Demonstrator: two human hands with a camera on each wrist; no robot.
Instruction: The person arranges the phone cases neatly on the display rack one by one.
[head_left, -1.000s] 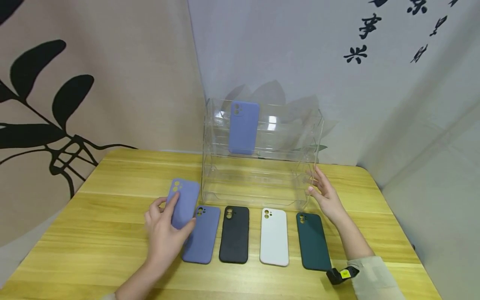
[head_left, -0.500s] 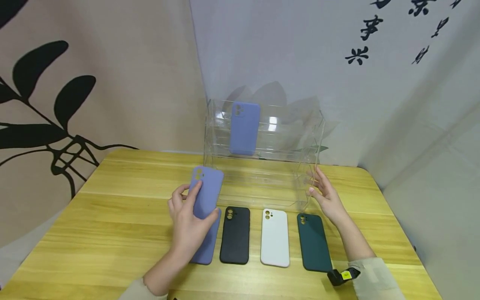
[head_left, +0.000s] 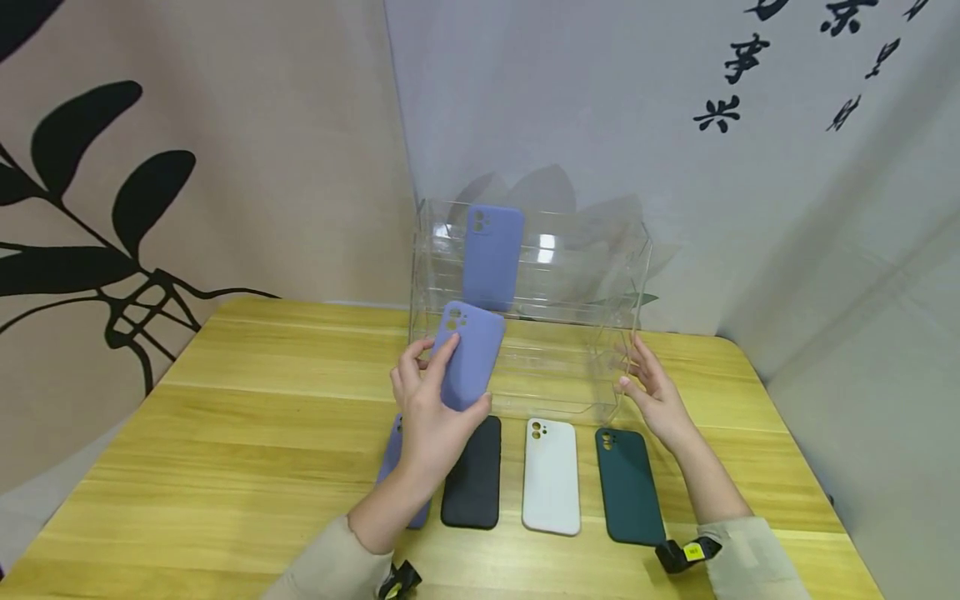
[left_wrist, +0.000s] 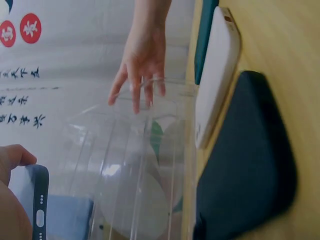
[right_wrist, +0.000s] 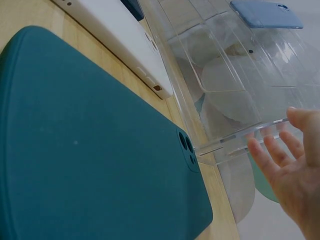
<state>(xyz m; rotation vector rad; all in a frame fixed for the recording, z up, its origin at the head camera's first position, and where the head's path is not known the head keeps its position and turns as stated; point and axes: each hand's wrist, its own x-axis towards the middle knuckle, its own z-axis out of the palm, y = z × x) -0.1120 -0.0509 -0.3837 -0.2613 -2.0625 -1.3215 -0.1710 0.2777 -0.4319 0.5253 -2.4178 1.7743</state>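
The head camera looks forward and down from above the near side of the table (head_left: 262, 433), set back enough to frame the rack (head_left: 558, 283). The left wrist camera sits low, rolled so the table stands at its right, close to the black case (left_wrist: 245, 165) and facing across the rack to the right hand (left_wrist: 145, 60). The right wrist camera, tilted, looks past the very near green case (right_wrist: 100, 140). Both wrist views share the rack, right hand and white case (right_wrist: 117, 37).

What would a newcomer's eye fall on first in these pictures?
Probably the lavender phone case that the left hand holds before the clear stand, and the similar case standing in its upper tier. Next, the black case, white case and green case in a row on the table.
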